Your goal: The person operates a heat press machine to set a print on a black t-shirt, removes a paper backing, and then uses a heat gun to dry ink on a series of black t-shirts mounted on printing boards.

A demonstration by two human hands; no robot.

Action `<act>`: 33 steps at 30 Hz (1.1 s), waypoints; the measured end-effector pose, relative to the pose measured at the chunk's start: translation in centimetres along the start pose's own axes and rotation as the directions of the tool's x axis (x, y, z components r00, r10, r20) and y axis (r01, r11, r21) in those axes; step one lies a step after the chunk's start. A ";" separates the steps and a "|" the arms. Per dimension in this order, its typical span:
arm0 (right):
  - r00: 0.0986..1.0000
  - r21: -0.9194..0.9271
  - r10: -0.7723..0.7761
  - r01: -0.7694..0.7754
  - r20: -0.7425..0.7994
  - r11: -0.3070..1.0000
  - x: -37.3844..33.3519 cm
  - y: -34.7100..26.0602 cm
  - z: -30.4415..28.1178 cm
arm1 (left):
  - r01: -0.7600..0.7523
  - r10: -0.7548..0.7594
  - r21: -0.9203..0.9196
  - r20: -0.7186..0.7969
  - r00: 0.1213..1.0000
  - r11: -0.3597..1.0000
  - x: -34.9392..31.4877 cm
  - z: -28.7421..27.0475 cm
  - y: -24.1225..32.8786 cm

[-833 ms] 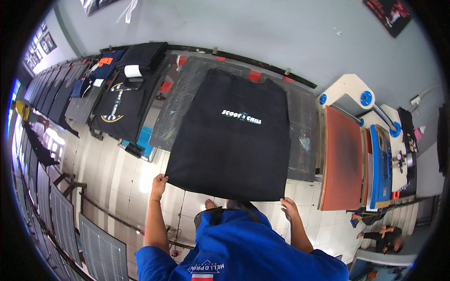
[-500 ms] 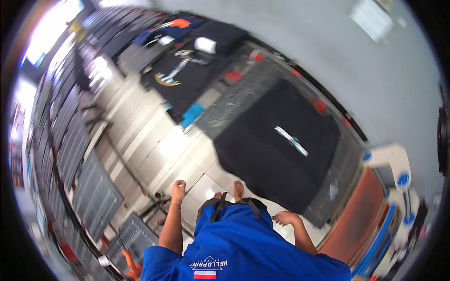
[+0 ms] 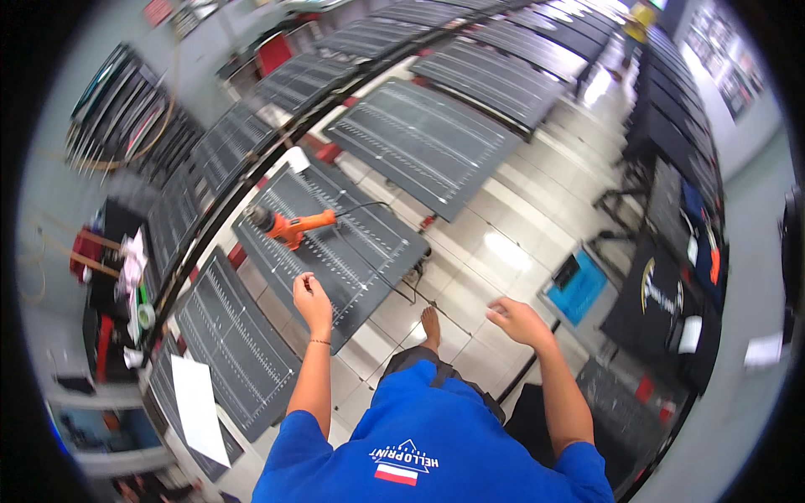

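My left hand (image 3: 313, 303) hangs in front of me with its fingers curled in and nothing visible in them. It is over the near edge of a dark grey printing board (image 3: 369, 251) marked with white measuring lines. On that board lies an orange heat gun (image 3: 298, 226), its dark cable trailing to the right, a short way beyond my left hand. My right hand (image 3: 520, 322) is held over the tiled floor with its fingers loosely bent and a little apart. It touches nothing and looks empty.
More grey boards (image 3: 428, 138) run in rows along a dark rail (image 3: 277, 151). A white sheet (image 3: 199, 411) lies at the lower left. To the right are a blue tray (image 3: 579, 289) and a black printed shirt (image 3: 658, 293). A person in yellow (image 3: 639, 23) stands far off.
I have turned left, away from the black shirt on the board by the wall. The grey boards and heat gun are now in front of me. Both hands have risen.
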State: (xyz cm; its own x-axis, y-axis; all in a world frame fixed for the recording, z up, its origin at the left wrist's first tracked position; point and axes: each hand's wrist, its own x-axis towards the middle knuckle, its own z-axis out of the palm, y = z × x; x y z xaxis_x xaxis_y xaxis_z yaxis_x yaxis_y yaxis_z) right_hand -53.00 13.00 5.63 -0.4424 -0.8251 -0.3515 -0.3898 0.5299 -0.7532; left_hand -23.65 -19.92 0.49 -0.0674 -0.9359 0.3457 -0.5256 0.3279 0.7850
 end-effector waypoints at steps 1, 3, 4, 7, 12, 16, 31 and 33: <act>0.996 0.035 -0.082 0.080 0.036 0.996 4.2 -2.4 0.9 | 0.120 -0.118 -0.086 0.028 0.993 0.989 1.0 0.2 -2.3; 0.949 -0.020 -0.311 0.312 0.060 0.950 11.5 -7.9 3.7 | 0.346 -0.323 -0.256 0.131 0.937 0.902 2.4 1.7 -7.0; 0.924 -0.026 -0.379 0.381 0.058 0.924 15.0 -11.1 5.7 | 0.485 -0.433 -0.376 0.220 0.874 0.789 2.7 2.9 -6.4; 0.674 -0.105 -0.733 0.726 -0.087 0.680 24.3 -20.6 14.1 | 0.615 -0.562 -0.505 0.275 0.780 0.606 3.8 7.4 -7.2; 0.703 -0.644 -0.679 0.622 0.209 0.446 35.4 -26.6 23.3 | 0.168 -0.163 -0.028 0.136 0.977 0.985 4.7 13.8 -3.5; 0.635 -0.380 -0.685 0.769 0.357 0.515 38.6 -25.6 22.6 | 0.025 -0.098 0.343 0.195 0.976 0.939 5.9 14.0 -1.6; 0.997 0.594 -0.046 0.075 -0.064 0.801 26.2 0.7 -26.7 | 0.248 0.139 -0.168 0.982 0.128 0.954 2.8 33.6 20.4; 0.997 0.680 0.019 0.035 -0.072 0.732 24.4 5.7 -30.8 | 0.198 0.105 -0.109 0.994 0.032 0.974 2.3 40.1 24.0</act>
State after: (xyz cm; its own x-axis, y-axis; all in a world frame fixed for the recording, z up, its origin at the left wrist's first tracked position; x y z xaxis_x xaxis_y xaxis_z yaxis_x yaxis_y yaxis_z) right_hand -90.92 1.91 9.91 -0.5063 -0.7989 -0.3245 0.2480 0.2256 -0.9421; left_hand -70.43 -19.32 -0.48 -0.9001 -0.1238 -0.4177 -0.4330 0.1481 0.8891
